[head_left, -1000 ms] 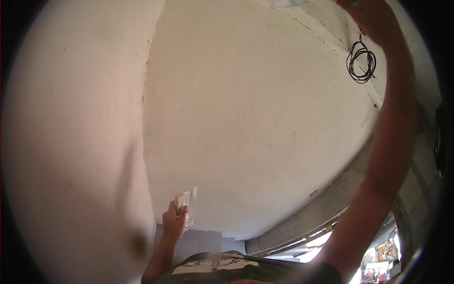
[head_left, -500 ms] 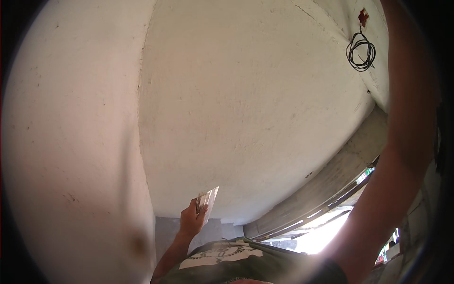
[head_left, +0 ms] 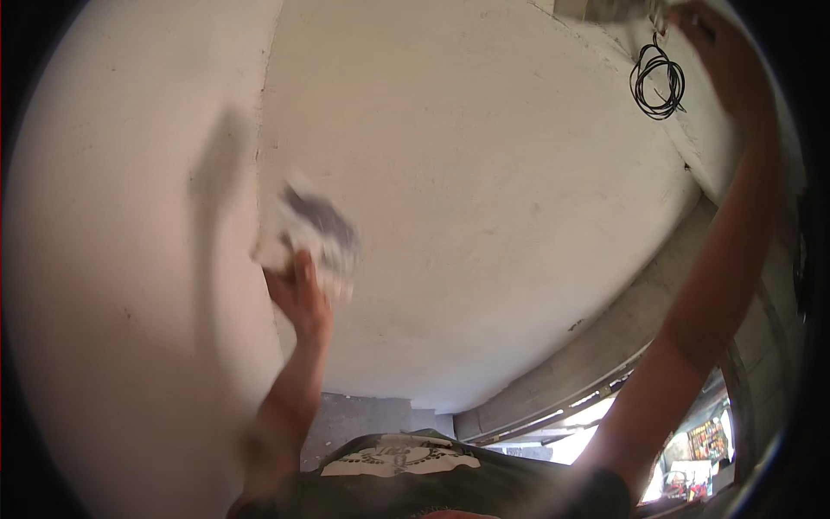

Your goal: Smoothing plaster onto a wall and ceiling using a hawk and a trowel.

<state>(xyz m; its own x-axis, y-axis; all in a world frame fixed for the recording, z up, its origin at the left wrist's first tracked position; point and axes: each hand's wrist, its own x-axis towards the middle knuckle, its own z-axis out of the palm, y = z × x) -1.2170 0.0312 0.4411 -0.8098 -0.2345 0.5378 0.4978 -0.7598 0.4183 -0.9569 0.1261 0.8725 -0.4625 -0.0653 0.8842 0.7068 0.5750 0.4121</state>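
Note:
My left hand (head_left: 298, 290) is raised by the line where two pale surfaces meet. It grips a flat whitish plate (head_left: 339, 259) with a dark grey patch, blurred by motion; whether a blade or a board, I cannot tell. At the upper right, my right hand (head_left: 722, 52) is closed on a wide, flat grey scraper (head_left: 609, 9), which is partly cut off by the top edge. The scraper is against or close to the pale plastered surface (head_left: 458, 173), beside a hanging coil of black cable (head_left: 659, 86).
A pale wall (head_left: 112, 216) runs along the left and carries my arm's shadow. A grey concrete beam (head_left: 596, 329) curves along the lower right, above a bright opening (head_left: 579, 441). Several colourful things show beyond it at the far right.
My left hand has risen and moved left with the plate, now turned and blurred. My right hand has come into view at the upper right with the scraper.

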